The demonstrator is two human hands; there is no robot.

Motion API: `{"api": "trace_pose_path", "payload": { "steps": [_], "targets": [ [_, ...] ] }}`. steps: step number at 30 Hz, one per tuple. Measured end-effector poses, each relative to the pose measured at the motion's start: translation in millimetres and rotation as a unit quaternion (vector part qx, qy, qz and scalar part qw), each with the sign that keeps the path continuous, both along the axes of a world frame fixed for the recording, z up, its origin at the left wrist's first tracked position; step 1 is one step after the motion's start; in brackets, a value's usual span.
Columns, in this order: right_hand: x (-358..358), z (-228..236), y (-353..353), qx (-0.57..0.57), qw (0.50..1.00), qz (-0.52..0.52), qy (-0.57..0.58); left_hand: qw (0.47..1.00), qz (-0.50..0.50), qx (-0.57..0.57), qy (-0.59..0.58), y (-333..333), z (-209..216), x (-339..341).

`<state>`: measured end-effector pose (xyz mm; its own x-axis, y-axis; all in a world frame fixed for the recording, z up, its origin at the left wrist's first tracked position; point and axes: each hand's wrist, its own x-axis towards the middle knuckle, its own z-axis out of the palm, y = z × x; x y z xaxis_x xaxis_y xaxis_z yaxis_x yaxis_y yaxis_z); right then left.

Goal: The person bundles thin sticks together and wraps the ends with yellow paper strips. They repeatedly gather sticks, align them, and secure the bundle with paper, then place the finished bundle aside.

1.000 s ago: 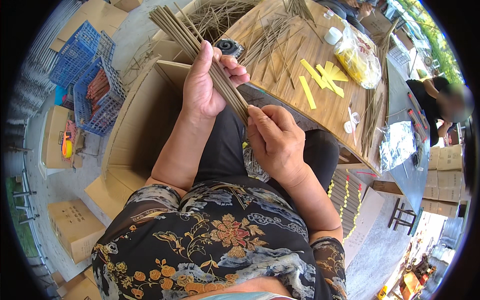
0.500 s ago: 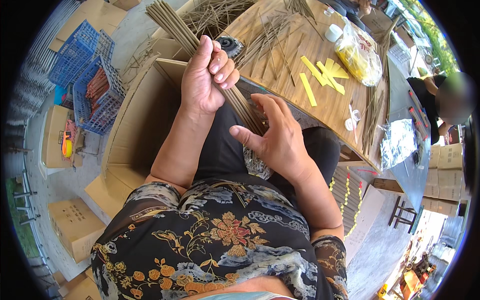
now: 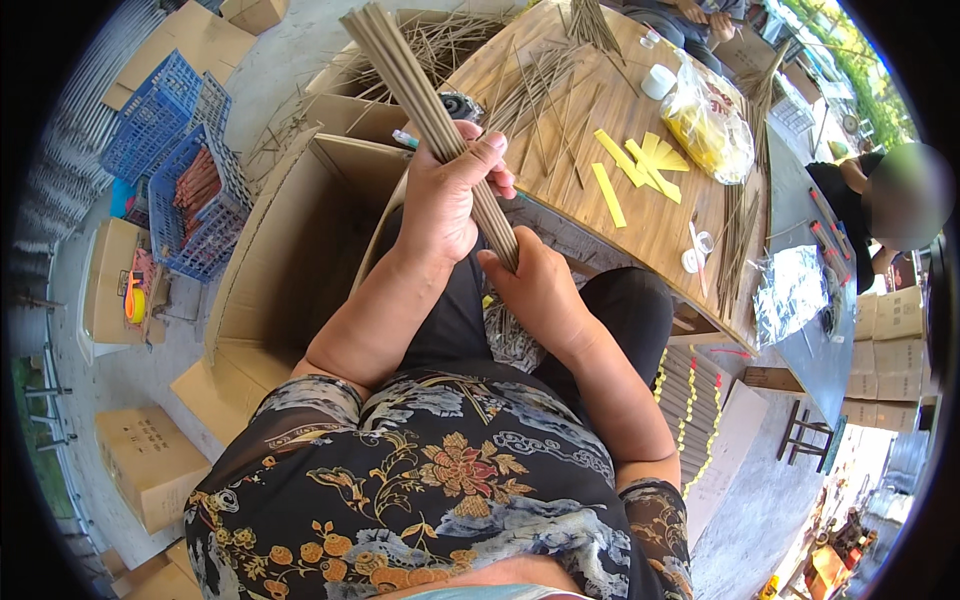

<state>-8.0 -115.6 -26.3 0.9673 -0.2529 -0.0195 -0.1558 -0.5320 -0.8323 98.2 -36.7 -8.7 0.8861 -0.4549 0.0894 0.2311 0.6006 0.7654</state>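
A bundle of thin brown incense sticks (image 3: pixel 412 88) slants across in front of me, its upper end toward the far left. My left hand (image 3: pixel 448 205) is closed round its middle, thumb lying along the sticks. At the lower end, my right hand (image 3: pixel 540 298) is closed round the bundle, with the thumb on the near side and the end of the sticks partly hidden. Just right of my hands is a wooden table (image 3: pixel 650 255) with loose brown sticks (image 3: pixel 545 95) and yellow paper strips (image 3: pixel 607 194) on it.
An open cardboard box (image 3: pixel 275 240) stands left of my knees. Farther left are blue plastic crates (image 3: pixel 205 235), one holding reddish bundles. A plastic bag with yellow contents (image 3: pixel 705 130) and a white jar (image 3: pixel 657 82) sit on the table. Two people work beyond it.
My right hand has closed from open fingers onto the bundle's lower end. My left hand has moved right and nearer, and the bundle now stands steeper.
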Motion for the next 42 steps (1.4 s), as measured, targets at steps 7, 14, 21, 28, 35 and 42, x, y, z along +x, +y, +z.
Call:
{"api": "trace_pose_path", "payload": {
  "steps": [7,14,21,28,35,42],
  "targets": [
    [-7,4,-7,0.125,0.989,0.062,0.050,0.986,-0.137,-0.081,0.052,6,7,21],
    [6,1,-30,0.191,0.979,0.067,-0.040,0.983,-0.138,-0.075,-0.092,-19,48,17],
    [14,20,-80,0.114,0.974,-0.020,-0.196,0.934,-0.160,-0.057,-0.314,-84,69,-13],
    [42,-27,-132,0.192,0.938,-0.048,-0.286,0.926,-0.201,-0.013,-0.320,-138,37,1],
    [57,-79,-152,0.202,0.951,-0.084,-0.218,0.940,-0.239,0.091,-0.225,-163,-18,20],
    [61,-88,-156,0.159,0.944,-0.063,-0.283,0.934,-0.264,0.100,-0.218,-169,-19,23]
  ]
}}
